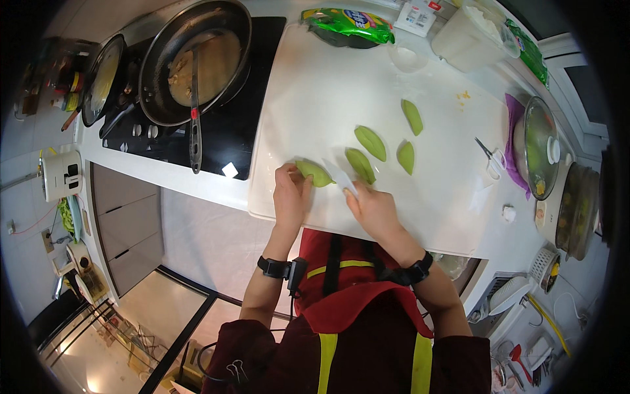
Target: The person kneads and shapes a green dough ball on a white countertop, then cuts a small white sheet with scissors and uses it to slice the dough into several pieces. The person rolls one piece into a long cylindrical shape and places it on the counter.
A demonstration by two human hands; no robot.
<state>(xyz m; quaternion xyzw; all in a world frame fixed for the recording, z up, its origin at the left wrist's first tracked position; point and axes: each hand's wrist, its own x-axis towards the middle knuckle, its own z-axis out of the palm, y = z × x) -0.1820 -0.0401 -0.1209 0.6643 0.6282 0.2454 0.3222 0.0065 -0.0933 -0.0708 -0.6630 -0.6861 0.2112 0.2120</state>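
My left hand (290,193) steadies a green, leaf-shaped dough piece (316,173) near the front edge of a white board (315,103). Between the fingers of my right hand (373,206) is a thin white blade-like tool (340,176), slightly blurred, its end close to that piece. Whether the tool touches the dough I cannot tell. Several similar pieces lie farther right: one (361,165) just beyond my right hand, one (370,143) behind it, a small one (406,158) and an upper one (412,117). Some show a crease along their length.
Left of the board, a frying pan (162,74) with brown liquid and a slotted turner (195,123) sits on a black cooktop (231,143). Scissors (492,158), a purple cloth (515,143) and a glass-lidded pot (539,147) are at right. A green packet (352,25) and a tub (475,39) stand behind.
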